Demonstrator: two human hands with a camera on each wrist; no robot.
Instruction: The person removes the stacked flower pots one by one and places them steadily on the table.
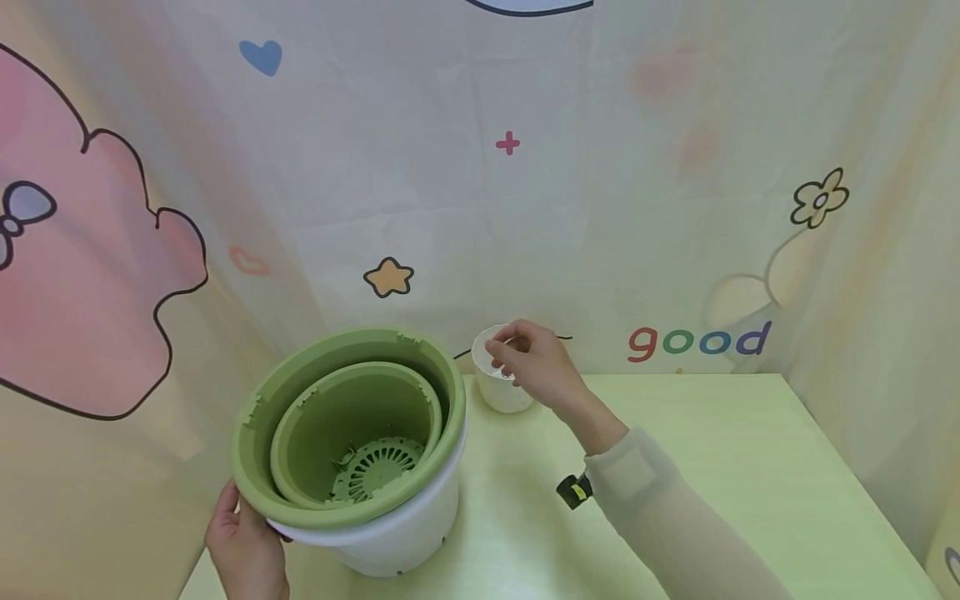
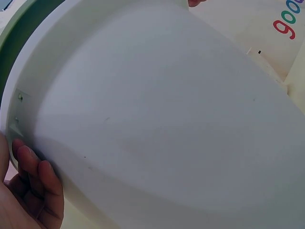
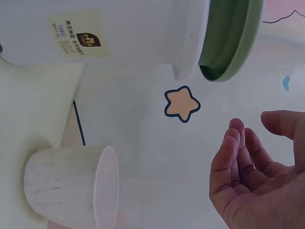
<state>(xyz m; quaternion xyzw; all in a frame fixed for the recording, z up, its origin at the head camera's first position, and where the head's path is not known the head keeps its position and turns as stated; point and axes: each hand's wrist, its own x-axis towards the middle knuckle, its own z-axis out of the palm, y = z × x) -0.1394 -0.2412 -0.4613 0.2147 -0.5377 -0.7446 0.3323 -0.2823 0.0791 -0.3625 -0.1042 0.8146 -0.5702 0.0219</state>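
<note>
Head view: at lower left, the left hand (image 1: 249,546) grips one smooth white planter (image 1: 412,529) beneath its rim, two round green plastic liners (image 1: 356,408) nested inside. Below centre, the right hand (image 1: 543,368), loosely curved, holding nothing, hovers above one scuffed, tapered white pot (image 1: 506,396).

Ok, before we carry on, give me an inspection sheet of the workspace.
Surface: pale green tabletop, bearing the pots.
Job's things: large white pot with a green rim; smaller green pot nested inside, slotted base visible; small white pot upright, dark scuffs on its side.
Clutter: nothing seen.
Hands: left hand grips the large pot's edge; right hand is loosely curled, clear of the small white pot, nothing visible in it.
Cables: none identifiable; a dark line behind the small white pot is unclear.
Surroundings: printed curtain behind.
</note>
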